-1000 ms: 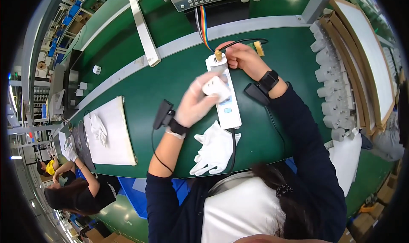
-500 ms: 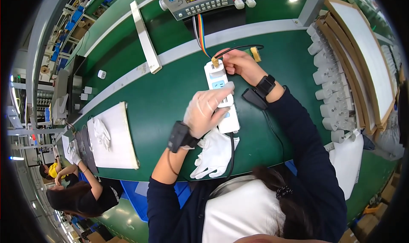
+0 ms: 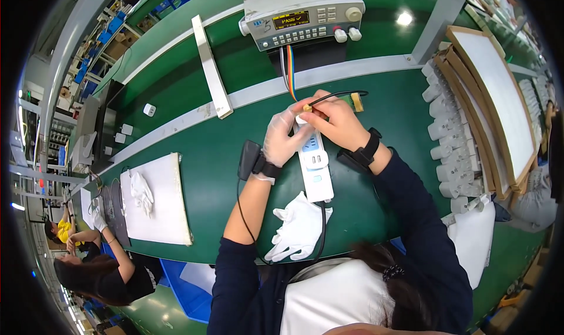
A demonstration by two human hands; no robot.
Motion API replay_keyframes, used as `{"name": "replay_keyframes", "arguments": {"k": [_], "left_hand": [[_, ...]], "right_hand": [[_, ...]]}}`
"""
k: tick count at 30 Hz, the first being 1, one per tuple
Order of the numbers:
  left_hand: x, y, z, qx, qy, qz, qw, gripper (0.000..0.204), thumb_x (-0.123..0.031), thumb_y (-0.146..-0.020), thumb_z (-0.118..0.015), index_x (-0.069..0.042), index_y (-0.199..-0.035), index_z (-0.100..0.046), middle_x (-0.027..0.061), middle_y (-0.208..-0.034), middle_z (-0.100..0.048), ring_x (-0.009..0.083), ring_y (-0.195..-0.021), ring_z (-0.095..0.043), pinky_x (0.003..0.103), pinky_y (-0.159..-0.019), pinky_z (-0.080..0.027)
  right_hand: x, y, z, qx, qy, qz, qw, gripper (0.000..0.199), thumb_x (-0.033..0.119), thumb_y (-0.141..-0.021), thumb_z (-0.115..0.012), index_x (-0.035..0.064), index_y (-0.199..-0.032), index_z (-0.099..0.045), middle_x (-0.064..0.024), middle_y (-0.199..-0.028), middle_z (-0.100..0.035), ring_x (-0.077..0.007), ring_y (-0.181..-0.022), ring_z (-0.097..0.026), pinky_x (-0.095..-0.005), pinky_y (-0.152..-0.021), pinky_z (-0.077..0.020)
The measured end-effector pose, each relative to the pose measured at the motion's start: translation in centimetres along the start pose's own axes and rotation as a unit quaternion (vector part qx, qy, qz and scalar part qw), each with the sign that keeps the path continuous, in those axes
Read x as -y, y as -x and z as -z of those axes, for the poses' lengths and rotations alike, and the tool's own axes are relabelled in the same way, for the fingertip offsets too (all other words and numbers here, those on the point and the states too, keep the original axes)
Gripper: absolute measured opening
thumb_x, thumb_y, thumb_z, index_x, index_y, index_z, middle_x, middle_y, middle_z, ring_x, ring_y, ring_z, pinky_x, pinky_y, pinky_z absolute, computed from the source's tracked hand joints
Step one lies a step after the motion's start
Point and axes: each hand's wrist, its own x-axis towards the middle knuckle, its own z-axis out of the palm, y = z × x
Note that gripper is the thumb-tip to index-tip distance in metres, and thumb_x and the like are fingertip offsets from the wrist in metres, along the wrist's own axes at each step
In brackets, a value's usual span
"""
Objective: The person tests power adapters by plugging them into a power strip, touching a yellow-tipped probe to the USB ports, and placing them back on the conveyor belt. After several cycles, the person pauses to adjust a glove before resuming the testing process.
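A white power strip lies lengthwise before me on the green bench. In its middle sits a white charger with two ports facing up. Another white charger, mostly covered by my fingers, is at the strip's far end. My left hand, in a clear thin glove, closes its fingers around that far charger. My right hand, bare, pinches the yellow plug on a black cable right above it. Both hands touch or nearly touch there.
A bench test meter with a lit display stands beyond, ribbon wires hanging down. White chargers line the right side beside cardboard trays. White gloves lie near me. A white board is at left; co-workers sit beyond.
My left hand has moved from the middle charger to the far one. My right hand has come over the yellow plug from the strip's right side. The meter's display has changed.
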Motion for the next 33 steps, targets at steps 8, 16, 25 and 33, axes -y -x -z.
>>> {"name": "replay_keyframes", "arguments": {"k": [8, 16, 25, 33], "left_hand": [[3.6, 0.6, -1.2, -0.013, 0.03, -0.017, 0.999, 0.04, -0.012, -0.081, -0.069, -0.007, -0.12, -0.062, 0.0123, -0.099, -0.068, 0.0244, -0.083, -0.065, 0.03, -0.076, -0.05], [3.9, 1.2, -1.9, -0.036, 0.249, 0.077, 0.965, 0.05, -0.011, -0.083, -0.069, -0.007, -0.13, -0.054, 0.0098, -0.12, -0.064, 0.0149, -0.108, -0.06, 0.028, -0.093, -0.046], [2.0, -1.2, 0.4, -0.072, 0.31, 0.053, 0.946, 0.051, -0.011, -0.085, -0.065, -0.002, -0.133, -0.05, 0.0115, -0.125, -0.06, 0.0213, -0.112, -0.058, 0.03, -0.099, -0.042], [9.2, -8.2, 9.3, -0.057, -0.24, 0.147, 0.958, 0.056, -0.016, -0.081, -0.066, -0.003, -0.133, -0.051, 0.0223, -0.12, -0.06, 0.0327, -0.11, -0.059, 0.037, -0.096, -0.046]], "right_hand": [[2.4, -1.3, 1.4, -0.141, -0.113, 0.065, 0.981, 0.016, 0.013, -0.091, -0.056, -0.0012, -0.093, -0.063, -0.0073, -0.084, -0.059, -0.0181, -0.08, -0.056, -0.0286, -0.07, -0.0445], [5.1, 4.9, 1.7, 0.049, -0.107, -0.045, 0.992, 0.011, 0.012, -0.089, -0.059, 0.0016, -0.088, -0.064, -0.0058, -0.079, -0.057, -0.0159, -0.069, -0.053, -0.0276, -0.064, -0.0428], [4.4, 6.0, 0.6, 0.028, 0.015, -0.004, 0.999, 0.008, 0.007, -0.084, -0.065, 0.0056, -0.092, -0.066, -0.0057, -0.073, -0.051, -0.016, -0.063, -0.05, -0.0268, -0.055, -0.0383], [1.5, 6.2, 0.0, 0.106, -0.315, -0.141, 0.933, 0.016, 0.006, -0.083, -0.067, 0.0055, -0.099, -0.065, 0.0031, -0.076, -0.05, -0.0069, -0.068, -0.046, -0.0213, -0.061, -0.0356]]}}
